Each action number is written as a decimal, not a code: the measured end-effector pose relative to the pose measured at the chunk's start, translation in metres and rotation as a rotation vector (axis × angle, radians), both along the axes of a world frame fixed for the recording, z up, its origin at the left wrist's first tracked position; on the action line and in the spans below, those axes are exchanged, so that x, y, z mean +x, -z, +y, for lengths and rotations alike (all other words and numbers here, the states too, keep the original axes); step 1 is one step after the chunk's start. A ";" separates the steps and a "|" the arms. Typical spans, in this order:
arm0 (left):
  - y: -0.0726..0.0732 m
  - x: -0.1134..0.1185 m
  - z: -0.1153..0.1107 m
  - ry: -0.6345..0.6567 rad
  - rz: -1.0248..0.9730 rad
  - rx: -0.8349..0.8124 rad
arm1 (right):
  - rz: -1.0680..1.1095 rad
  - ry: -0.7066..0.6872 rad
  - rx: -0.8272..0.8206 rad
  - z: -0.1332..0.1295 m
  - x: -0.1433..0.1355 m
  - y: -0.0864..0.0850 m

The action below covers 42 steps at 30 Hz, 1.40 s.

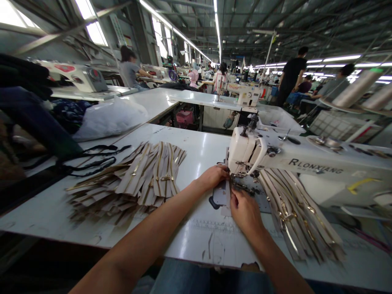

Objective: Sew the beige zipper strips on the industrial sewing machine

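At the needle area of a white sewing machine [306, 159], a narrow light grey strip [227, 200] lies on the machine bed. My left hand [215, 176] reaches to the strip's far part, just left of the presser foot, its fingers together. Nearer to me, my right hand [245, 208] has its thumb and fingers closed on the strip's right edge. A big pile of grey zippers with gold teeth [134, 179] lies left of my forearm. More grey zippers [300, 212] are laid out right of my right hand, partly under the machine arm.
Black straps [98, 159] and a white plastic bag [113, 116] lie at the left. Thread cones [357, 87] stand at the right. Behind the table are a clear plastic bin [278, 118], another sewing machine [241, 93] and several people, one standing in black [292, 75].
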State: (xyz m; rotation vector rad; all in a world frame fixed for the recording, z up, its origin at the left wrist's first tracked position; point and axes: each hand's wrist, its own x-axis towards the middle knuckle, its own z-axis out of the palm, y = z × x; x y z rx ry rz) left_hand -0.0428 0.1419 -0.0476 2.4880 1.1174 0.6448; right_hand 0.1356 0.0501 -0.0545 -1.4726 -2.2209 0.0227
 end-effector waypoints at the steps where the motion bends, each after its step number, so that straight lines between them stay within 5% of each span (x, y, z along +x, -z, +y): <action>1: 0.000 0.000 -0.001 -0.010 0.008 -0.004 | 0.029 -0.011 -0.004 -0.001 0.002 0.000; 11: -0.016 0.000 -0.026 0.005 0.059 -0.083 | 0.079 -0.048 -0.037 -0.004 0.007 -0.003; 22: -0.019 0.003 -0.026 -0.042 0.105 -0.105 | 0.006 -0.034 -0.036 -0.003 0.004 -0.003; 28: -0.035 0.012 -0.046 -0.260 0.281 -0.033 | 0.052 -0.045 -0.001 -0.004 0.005 -0.002; 35: -0.029 0.003 -0.055 0.130 0.127 0.016 | 0.143 -0.083 -0.019 -0.010 0.012 -0.004; 42: -0.017 -0.001 -0.054 0.225 0.070 0.045 | 0.215 -0.189 -0.010 -0.010 0.019 -0.006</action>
